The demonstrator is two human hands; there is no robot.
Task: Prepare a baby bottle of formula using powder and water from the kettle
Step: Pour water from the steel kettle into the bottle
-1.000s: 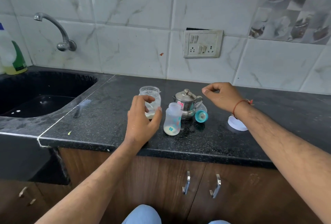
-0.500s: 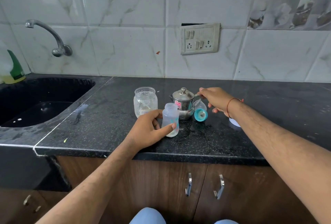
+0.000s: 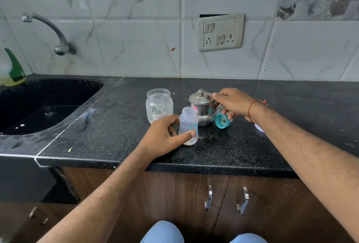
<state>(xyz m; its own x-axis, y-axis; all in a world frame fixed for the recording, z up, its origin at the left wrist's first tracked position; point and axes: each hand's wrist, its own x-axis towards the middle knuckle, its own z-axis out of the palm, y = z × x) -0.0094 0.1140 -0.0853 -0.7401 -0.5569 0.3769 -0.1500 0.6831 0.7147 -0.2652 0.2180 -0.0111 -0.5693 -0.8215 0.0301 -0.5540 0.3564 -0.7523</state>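
Your left hand (image 3: 165, 137) gripped the open baby bottle (image 3: 188, 126), thumb across its front and fingers curled round the far side, and the bottle stood upright on the black granite countertop (image 3: 120, 118) with a thin layer of pale powder or liquid at its bottom. Taking the bottle as the landmark: the small steel kettle (image 3: 202, 106) stood just behind it and to its right, lid on, with a red sticker on its side facing the bottle. Your right hand (image 3: 233, 102) was at the kettle's handle side, fingers curled there, though the hand itself hid the handle, so I could not tell for certain whether you had it fully clasped. The teal bottle cap (image 3: 222, 121) lay on its side to the right of the bottle, just beside the kettle's base and under your right hand. The glass formula jar (image 3: 159, 105), lidless and nearly empty, stood behind the bottle to its left, close to your left knuckles. A white lid (image 3: 259, 128) lay further right of the bottle, partly hidden by your right forearm. Well to the left of the bottle was the black sink (image 3: 48, 102) with its wall tap (image 3: 50, 30), and on the tiled wall behind the bottle was a switch plate (image 3: 220, 31).
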